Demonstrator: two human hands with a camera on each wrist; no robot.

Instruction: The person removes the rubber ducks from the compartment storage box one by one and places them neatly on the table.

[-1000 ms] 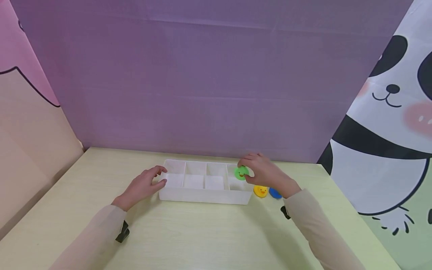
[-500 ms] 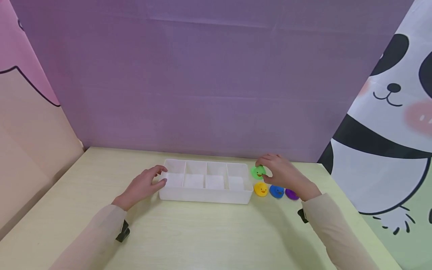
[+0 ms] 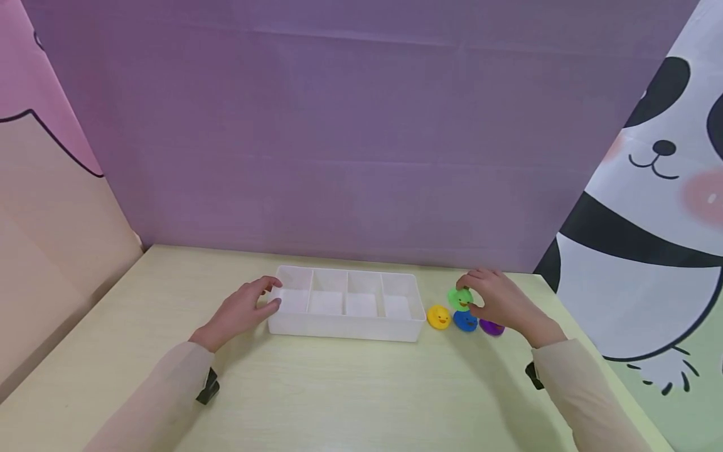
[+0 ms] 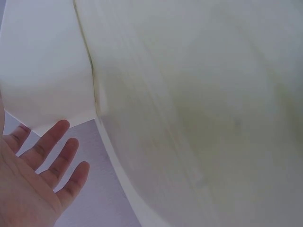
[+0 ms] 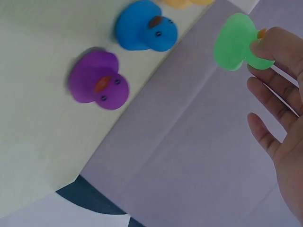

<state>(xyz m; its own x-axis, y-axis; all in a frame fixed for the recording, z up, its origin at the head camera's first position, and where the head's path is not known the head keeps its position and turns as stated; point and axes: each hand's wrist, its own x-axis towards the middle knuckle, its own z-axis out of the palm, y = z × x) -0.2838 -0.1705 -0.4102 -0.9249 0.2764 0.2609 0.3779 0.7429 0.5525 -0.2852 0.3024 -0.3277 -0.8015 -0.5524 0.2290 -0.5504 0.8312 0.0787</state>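
Observation:
My right hand [image 3: 503, 301] pinches a green rubber duck [image 3: 460, 299] between thumb and fingertips. In the right wrist view the green duck [image 5: 232, 45] is held by its head, apart from the tabletop. Below it in the head view are a yellow rubber duck [image 3: 439, 317], a blue one [image 3: 465, 321] and a purple one [image 3: 492, 327], partly hidden by the hand. My left hand [image 3: 240, 312] is at the left end of a white divided box [image 3: 344, 327], thumb and index fingertips right at its rim. The left wrist view shows that hand's fingers [image 4: 59, 161] extended and spread.
The box stands on a pale wooden table [image 3: 339, 395], its compartments side by side. Behind the table hangs a purple backdrop [image 3: 350, 138]. A panda-printed sheet [image 3: 649, 220] stands along the right side and a pink and beige one [image 3: 51, 207] along the left.
My right hand has carried the green duck rightward, from over the box's right compartment to above the blue duck. The purple duck has come into view. The left hand stays at the box's end.

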